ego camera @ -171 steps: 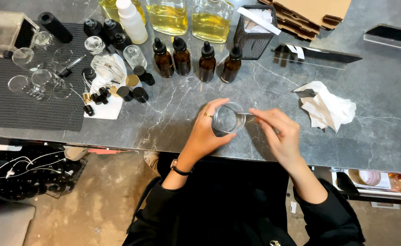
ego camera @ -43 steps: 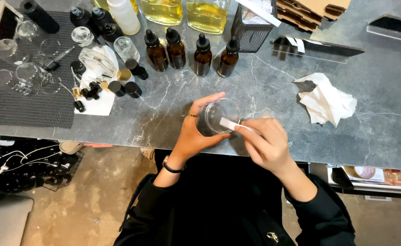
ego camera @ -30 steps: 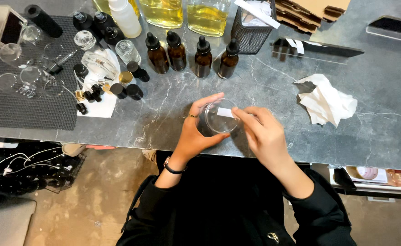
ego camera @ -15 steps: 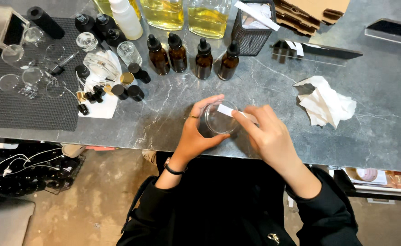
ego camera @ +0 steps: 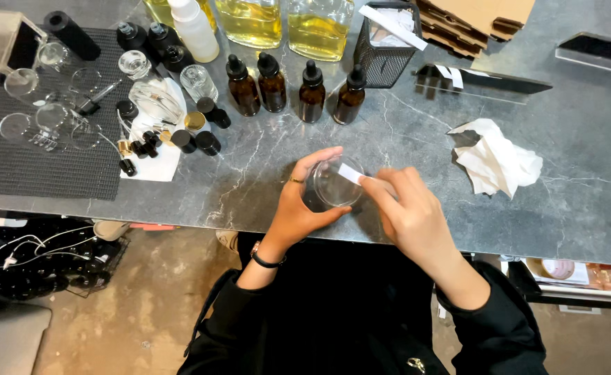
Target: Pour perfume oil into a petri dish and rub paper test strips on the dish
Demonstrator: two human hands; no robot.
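Grey countertop (ego camera: 264,180): left hand (ego camera: 298,208) cups glass (ego camera: 333,185).

bare grey counter (ego camera: 416,132) beyond hands, four amber dropper bottles (ego camera: 288,87) behind, crumpled tissue (ego camera: 496,156) right

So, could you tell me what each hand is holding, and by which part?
The left hand grips a clear glass around its side; the right hand pinches a white paper strip by its near end.
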